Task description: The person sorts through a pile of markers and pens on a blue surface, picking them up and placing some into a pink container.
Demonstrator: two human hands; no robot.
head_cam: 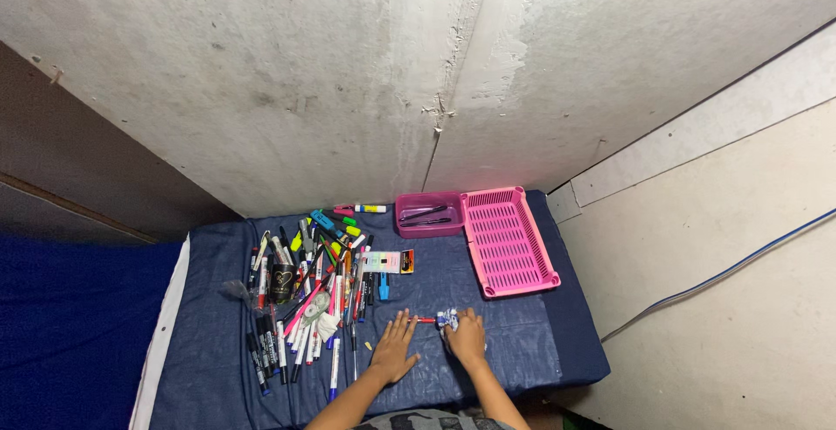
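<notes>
Seen from the head, looking down. Low down, a dark blue cloth (488,343) spread over a small table, with a white edge on its left side. Behind it, a rough grey wall (348,73) with a crack running down the middle. To the right, a pale floor (740,308) with a thin blue cable (723,275) lying across it.

On the left part of the cloth, a big messy pile of pens and markers (305,295), many colours, all mixed up. In that pile, a small black cup (281,283). Just right of the pile, a little flat card pack (387,262). At the back, a small dark pink box (428,213) with a few pens inside. Touching its right side, a bigger bright pink tray (509,240) with slots in the bottom, tilted a bit.

Near the front edge, two bare hands. Left hand (394,347) flat on the cloth, fingers spread wide, holding nothing. Right hand (466,334) curled over a small white and blue crumpled thing (447,318); hard to tell how tight. Between the two hands, a thin red pen (423,319) lying on the cloth, just beside the fingertips. Nothing in the way between hands and tray.
</notes>
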